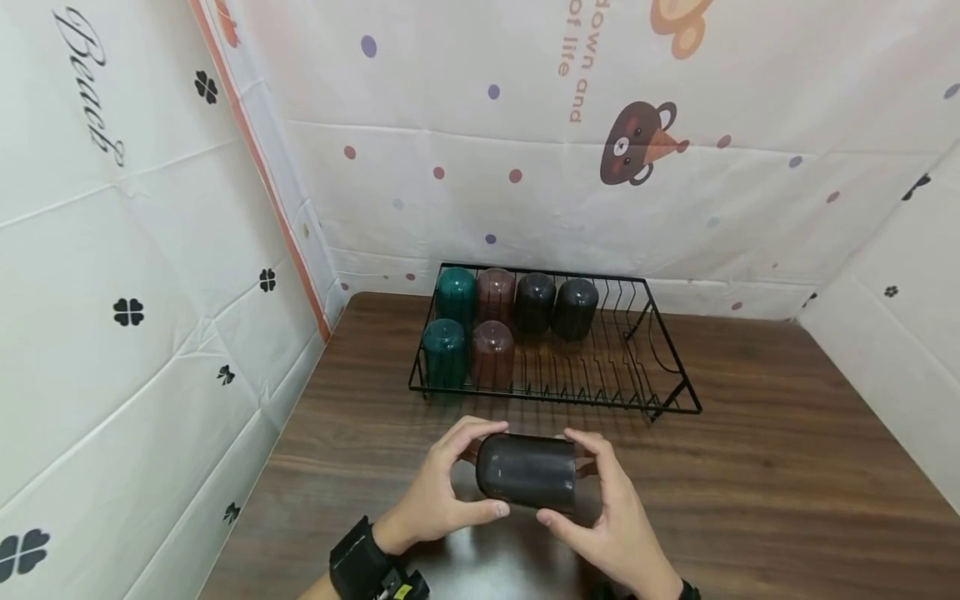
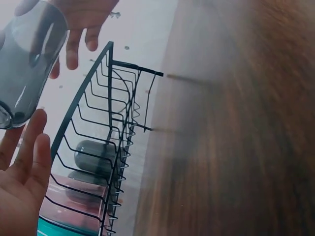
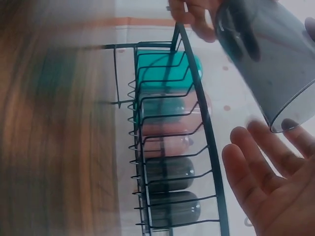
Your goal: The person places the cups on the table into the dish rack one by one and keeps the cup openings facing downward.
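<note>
A dark grey drinking glass lies sideways in the air between both hands, in front of the rack. My left hand holds its rounded base end between thumb and fingers. At the rim end, my right hand pinches it the same way. The left wrist view shows the see-through glass above the left palm. In the right wrist view, its open rim faces the right hand, and the fingers behind it show through the wall.
A black wire dish rack stands behind the hands. Upside down in it are two teal glasses, two pinkish glasses and two dark grey glasses, towards its left. Below is a brown wooden table; printed cloth hangs around it.
</note>
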A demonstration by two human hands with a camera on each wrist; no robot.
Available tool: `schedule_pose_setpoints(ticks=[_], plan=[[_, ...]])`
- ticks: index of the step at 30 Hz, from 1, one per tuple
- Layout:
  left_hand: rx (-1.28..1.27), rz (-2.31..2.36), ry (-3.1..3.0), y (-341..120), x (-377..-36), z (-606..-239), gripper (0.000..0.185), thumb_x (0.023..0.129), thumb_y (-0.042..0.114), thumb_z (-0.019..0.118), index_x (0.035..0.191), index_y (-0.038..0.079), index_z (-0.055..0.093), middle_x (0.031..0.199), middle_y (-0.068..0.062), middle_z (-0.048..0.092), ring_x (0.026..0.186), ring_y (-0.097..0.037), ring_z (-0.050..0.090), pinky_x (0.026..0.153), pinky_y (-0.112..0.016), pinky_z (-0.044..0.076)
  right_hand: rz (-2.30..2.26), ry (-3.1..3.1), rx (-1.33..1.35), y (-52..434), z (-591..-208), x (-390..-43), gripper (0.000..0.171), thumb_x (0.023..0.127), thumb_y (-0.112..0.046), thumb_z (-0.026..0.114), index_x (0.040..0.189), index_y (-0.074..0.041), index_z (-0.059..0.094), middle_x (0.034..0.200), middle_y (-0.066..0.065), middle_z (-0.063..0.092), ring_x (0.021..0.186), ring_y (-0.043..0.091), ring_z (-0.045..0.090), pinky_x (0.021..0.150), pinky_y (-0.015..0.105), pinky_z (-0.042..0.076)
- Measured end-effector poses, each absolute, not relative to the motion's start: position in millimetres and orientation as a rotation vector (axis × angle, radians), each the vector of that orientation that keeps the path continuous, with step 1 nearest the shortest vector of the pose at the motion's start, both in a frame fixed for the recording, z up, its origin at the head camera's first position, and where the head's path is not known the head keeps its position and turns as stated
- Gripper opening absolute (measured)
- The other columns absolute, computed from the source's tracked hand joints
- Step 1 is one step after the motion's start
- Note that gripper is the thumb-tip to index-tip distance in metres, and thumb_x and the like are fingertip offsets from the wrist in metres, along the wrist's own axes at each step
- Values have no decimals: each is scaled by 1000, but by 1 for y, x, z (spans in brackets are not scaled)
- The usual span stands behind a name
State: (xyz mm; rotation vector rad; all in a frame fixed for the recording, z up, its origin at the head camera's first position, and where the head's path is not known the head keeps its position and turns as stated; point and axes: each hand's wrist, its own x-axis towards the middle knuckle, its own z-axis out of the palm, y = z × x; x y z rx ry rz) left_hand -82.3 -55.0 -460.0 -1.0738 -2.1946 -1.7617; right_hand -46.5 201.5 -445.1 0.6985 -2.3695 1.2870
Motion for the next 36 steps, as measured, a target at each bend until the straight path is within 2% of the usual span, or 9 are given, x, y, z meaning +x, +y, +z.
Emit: schedule_pose_setpoints(ticks=[5,14,21,28,36], plan=[[-1066,-1744,-2160,-56,-83,-458,78,82,28,85,149,17,48,136,-4,56,106,-16,60,81,-29,56,1299,-2335,738,200,-447,-49,97,68,-15,94,149,-11,43,138,7,53,116,10,54,88,24,49],[-1081,-1710,-2105,-58,-83,-455,77,83,34,85,148,15,50,136,-5,57,107,-16,57,80,-30,53,1265,-2443,697,199,-450,-47,92,71,-23,95,147,-21,44,132,-3,57,105,8,58,82,27,51],[-1125,-1733,-2028,-57,-83,-453,77,83,33,85,146,7,50,137,-8,57,110,-17,57,83,-31,53,1225,-2495,732,194,-456,-47,87,73,-32,94,145,-21,45,133,-8,56,107,8,58,83,29,53],[-1145,-1744,-2028,-56,-82,-452,76,83,36,85,147,10,51,138,-9,58,116,-17,58,85,-30,53,1205,-2527,741,189,-456,-45,88,72,-35,94,144,-29,44,132,-12,55,110,6,59,84,30,54],[-1178,-1755,-1995,-55,-80,-451,76,84,35,85,147,9,50,140,-10,58,121,-19,58,85,-31,53,1147,-2551,765,185,-456,-45,82,76,-45,89,143,-29,45,130,-11,56,111,6,59,86,32,54]])
